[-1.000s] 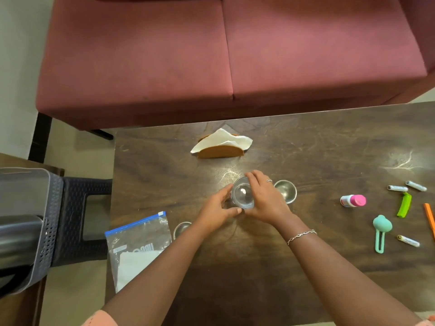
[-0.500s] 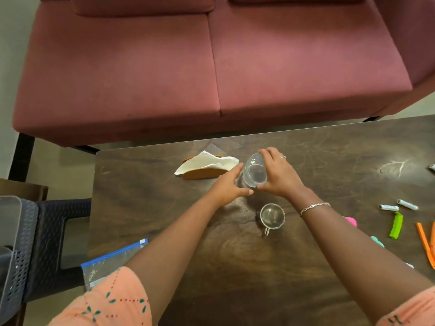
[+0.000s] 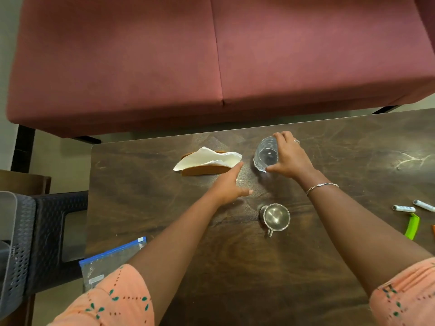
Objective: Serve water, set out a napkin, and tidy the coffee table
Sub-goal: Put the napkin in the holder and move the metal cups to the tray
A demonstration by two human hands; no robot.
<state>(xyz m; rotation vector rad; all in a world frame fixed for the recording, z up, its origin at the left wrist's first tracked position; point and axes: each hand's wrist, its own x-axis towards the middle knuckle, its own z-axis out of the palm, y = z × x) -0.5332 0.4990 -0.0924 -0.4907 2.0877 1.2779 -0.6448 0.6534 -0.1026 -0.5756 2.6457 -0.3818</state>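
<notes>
Left grip [image 3: 229, 187] released from glass [image 3: 264, 156], fingers spread, right grip [image 3: 291, 158] clasping glass

Hands: two, left hand [image 3: 227, 188] and right hand [image 3: 288, 158]
Clear glass [image 3: 266, 156]: one
Steel cup [image 3: 275, 217]: one
Wooden napkin holder [image 3: 204, 171]: one
White napkin [image 3: 211, 158]: one sheet shows; any more cannot be told
Zip bag [image 3: 113, 257]: one, at the left edge of the worktop [image 3: 235, 267]
White tubes [image 3: 403, 208]: two, near the right edge
Green clip [image 3: 412, 226]: one
Bracelet [image 3: 321, 186]: one
Ring [image 3: 296, 141]: one
Sofa [image 3: 211, 55]: one
</notes>
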